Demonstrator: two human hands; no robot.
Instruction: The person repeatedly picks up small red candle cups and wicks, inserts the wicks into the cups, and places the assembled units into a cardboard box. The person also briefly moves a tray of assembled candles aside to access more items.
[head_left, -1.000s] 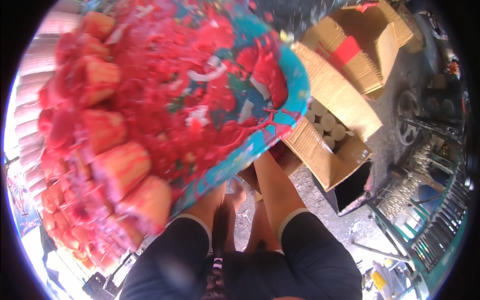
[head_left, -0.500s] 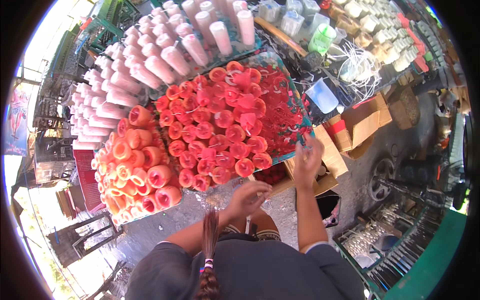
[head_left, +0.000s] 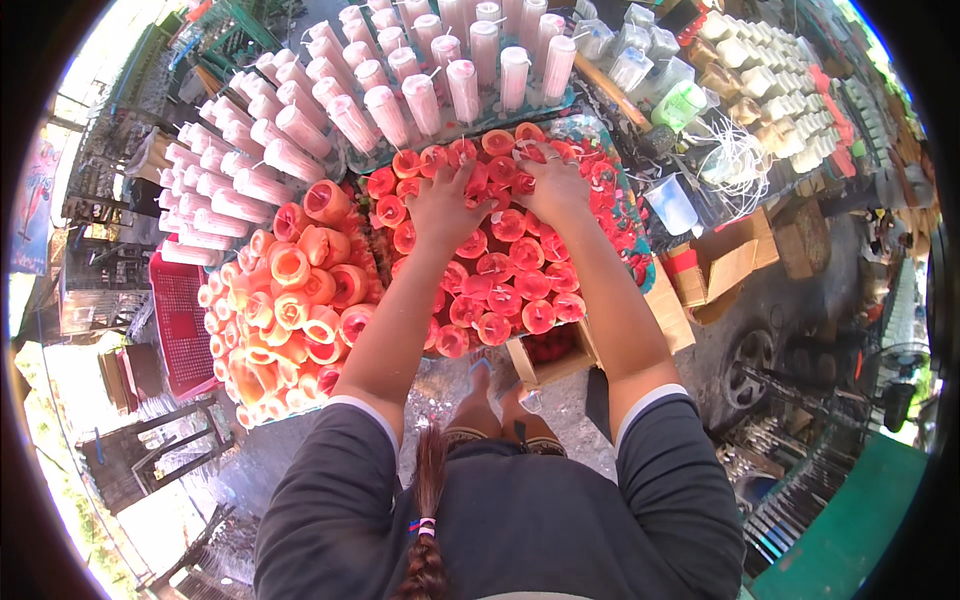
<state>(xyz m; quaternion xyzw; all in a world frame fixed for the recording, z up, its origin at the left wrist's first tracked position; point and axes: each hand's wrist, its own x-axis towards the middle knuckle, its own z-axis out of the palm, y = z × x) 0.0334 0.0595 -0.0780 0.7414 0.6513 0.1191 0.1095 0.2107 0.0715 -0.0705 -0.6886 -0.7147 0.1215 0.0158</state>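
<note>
Rows of short red candles (head_left: 495, 266) with pale wicks cover a board in front of me, some showing hollow, cup-like tops. Over the far part of these rows reaches my left hand (head_left: 448, 208), fingers spread, resting on or just above the candles. To its right, my right hand (head_left: 553, 190) stretches forward, open, with its fingertips at the candles of the back rows. Neither hand shows anything clearly gripped, though the undersides of the fingers are hidden. Red wax scraps (head_left: 622, 225) lie on the board's right side.
Hollow orange wax shells (head_left: 290, 266) are heaped at the left. Tall pale pink pillar candles (head_left: 464, 88) stand behind. White wick strings (head_left: 728, 160), a green cup (head_left: 682, 104) and a wooden-handled tool (head_left: 612, 92) lie at the right back. Cardboard boxes (head_left: 722, 262) sit beside the board.
Both hands have moved forward from the board's near edge and right corner onto the far candle rows. My view has shifted, and both arms are now stretched out.
</note>
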